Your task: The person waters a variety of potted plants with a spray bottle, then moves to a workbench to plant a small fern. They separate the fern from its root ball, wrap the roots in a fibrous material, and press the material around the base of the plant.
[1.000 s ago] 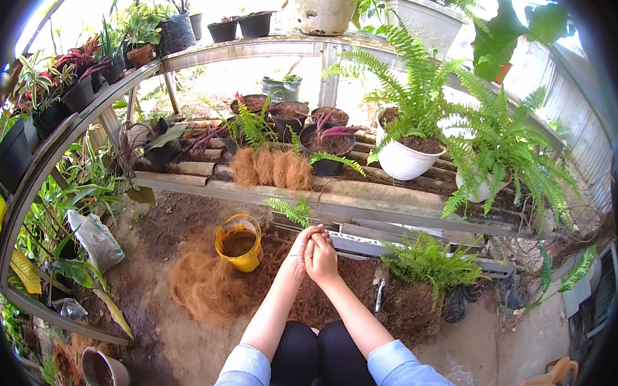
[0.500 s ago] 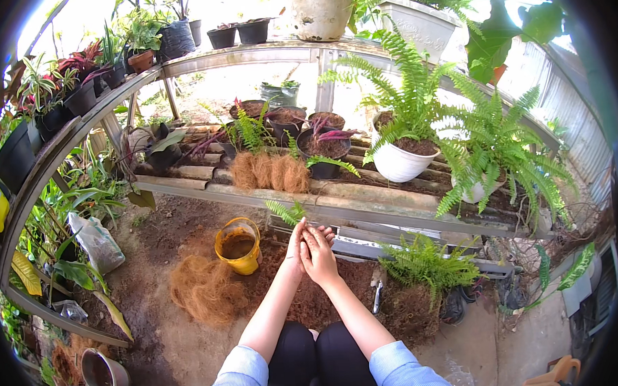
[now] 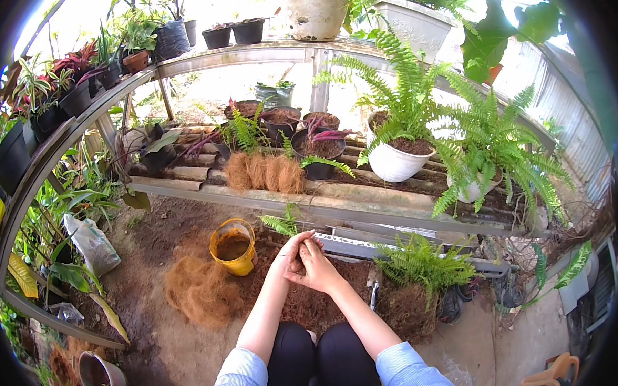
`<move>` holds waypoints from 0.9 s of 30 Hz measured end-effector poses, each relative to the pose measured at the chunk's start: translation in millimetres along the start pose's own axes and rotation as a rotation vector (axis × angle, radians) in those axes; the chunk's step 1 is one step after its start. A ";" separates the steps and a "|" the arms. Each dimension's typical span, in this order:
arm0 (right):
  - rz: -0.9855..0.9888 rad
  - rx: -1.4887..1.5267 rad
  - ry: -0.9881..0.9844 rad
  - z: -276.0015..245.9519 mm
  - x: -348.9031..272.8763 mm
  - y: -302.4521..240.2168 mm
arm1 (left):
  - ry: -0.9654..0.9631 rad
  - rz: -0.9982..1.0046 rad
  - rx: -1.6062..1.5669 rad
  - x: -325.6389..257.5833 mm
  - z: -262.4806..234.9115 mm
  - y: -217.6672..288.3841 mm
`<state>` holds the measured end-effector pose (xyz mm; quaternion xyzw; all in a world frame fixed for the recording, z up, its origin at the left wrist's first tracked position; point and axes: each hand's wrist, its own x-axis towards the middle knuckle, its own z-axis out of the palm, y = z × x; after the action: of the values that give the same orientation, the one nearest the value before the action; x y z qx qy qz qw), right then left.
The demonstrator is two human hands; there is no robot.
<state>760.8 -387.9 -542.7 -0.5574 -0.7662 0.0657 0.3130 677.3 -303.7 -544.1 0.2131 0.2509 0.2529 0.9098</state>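
Note:
My left hand (image 3: 291, 256) and my right hand (image 3: 319, 268) are pressed together, fingers curled round one another, over a heap of dark brown soil (image 3: 275, 291). A small green fern (image 3: 281, 224) sticks out beyond my left fingers; its base is hidden inside my grip. To the left stands a yellow bucket (image 3: 238, 266) with brown contents, beside a loose pile of coconut fibre (image 3: 199, 289). At the right of the soil lies a hand trowel (image 3: 373, 295). A larger fern with a root mass (image 3: 422, 267) rests farther right.
Ahead is a slatted bench (image 3: 364, 196) holding several fibre-wrapped balls (image 3: 263, 173), black pots (image 3: 321, 151) and a white fern pot (image 3: 399, 165). A metal-edged shelf (image 3: 85, 118) with potted plants curves round the left. A grey pot (image 3: 102, 378) lies lower left.
Both hands have drawn slightly down toward me, and the small fern has come down with them. My fingers have turned from pointing ahead to wrapping more closely over each other.

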 end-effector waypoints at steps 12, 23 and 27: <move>0.170 -0.023 -0.335 -12.0 0.9 9.8 | 0.076 0.012 0.042 10.9 -15.9 0.0; 0.071 -0.504 0.424 28.6 5.5 17.3 | -0.018 0.052 -0.023 18.7 13.1 -4.4; 0.088 -0.502 0.389 32.5 -1.6 22.7 | 0.009 0.014 -0.042 28.6 5.2 -11.9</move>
<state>761.6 -372.8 -579.4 -0.6519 -0.6595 -0.2196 0.3032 705.8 -298.1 -556.1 0.1947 0.2482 0.2653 0.9111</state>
